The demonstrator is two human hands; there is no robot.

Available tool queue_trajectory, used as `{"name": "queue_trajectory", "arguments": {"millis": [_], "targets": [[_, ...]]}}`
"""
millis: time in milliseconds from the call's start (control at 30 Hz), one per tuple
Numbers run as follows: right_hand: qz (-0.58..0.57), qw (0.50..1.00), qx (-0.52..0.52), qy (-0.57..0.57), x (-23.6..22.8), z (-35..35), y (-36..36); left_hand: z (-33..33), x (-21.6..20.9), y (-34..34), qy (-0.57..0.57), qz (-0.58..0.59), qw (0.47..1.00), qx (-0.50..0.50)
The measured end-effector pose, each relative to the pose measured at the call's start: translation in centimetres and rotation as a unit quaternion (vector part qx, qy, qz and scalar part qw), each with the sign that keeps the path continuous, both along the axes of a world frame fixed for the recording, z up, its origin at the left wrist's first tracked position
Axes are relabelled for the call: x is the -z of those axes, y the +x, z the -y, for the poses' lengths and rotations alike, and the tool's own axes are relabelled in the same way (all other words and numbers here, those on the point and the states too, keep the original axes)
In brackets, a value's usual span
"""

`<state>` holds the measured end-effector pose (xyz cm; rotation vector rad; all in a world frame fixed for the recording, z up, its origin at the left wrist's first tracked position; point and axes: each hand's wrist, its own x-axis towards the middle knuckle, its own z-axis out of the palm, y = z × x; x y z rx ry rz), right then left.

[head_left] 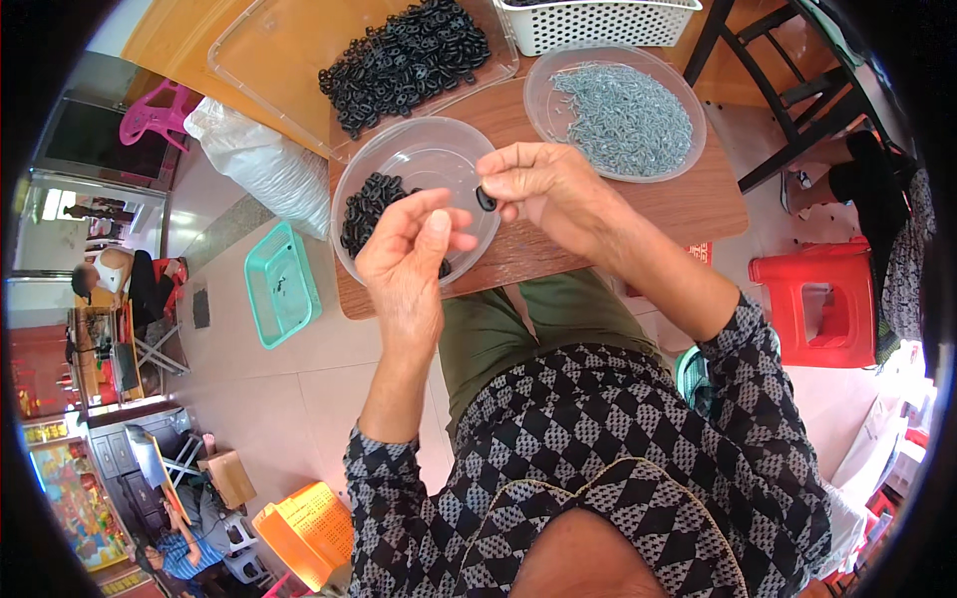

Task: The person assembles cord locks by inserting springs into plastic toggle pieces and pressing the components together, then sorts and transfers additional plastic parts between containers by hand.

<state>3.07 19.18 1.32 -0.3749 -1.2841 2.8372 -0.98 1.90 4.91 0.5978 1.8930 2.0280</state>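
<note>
1. The brown wood-look tabletop (713, 209) stands in front of the person; it bears containers at its far side and a clear round bowl (439, 154) at its near left.
2. The right hand (490, 189) grips a small, glossy black piece (485, 199) between thumb and fingers; the piece is in the air above the bowl's right side.
3. The left hand (449, 224) is loosely open, fingers curled and apart, above the bowl; black pieces (374, 204) lie heaped in the bowl's left part.
4. Beyond the bowl, a clear rectangular tray (269, 75) carries a pile of flat black parts (404, 60); to the right, a shallow round tub (543, 95) holds silvery screws (628, 120); behind that tub is a white perforated basket (598, 30).
5. On the pale tiled floor (299, 429), left of the tabletop, sit a white sack (264, 159) and a teal basket (287, 309) with a few dark bits inside; orange baskets (309, 533) lie lower left.
6. A pink chair (159, 115) stands far left; a red stool (788, 309), right; two other people (115, 269) sit at the room's left side.
</note>
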Motion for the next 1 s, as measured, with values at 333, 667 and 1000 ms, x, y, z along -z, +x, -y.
{"name": "queue_trajectory", "arguments": {"millis": [333, 667, 1000], "targets": [[-0.091, 0.987, 0.114, 0.062, -0.2, 3.4, 2.1, -1.8, 2.9, 1.4, 0.158, 0.231, 0.960, -0.016], [-0.134, 0.925, 0.209, 0.289, 1.9, 5.9, 0.6, -1.1, 3.9, -0.2, 0.186, 0.255, 0.947, -0.053], [-0.184, 0.824, 0.191, 0.500, -1.1, 6.1, -2.9, 2.1, 1.5, -5.6, -0.009, 0.110, 0.993, -0.031]]}}
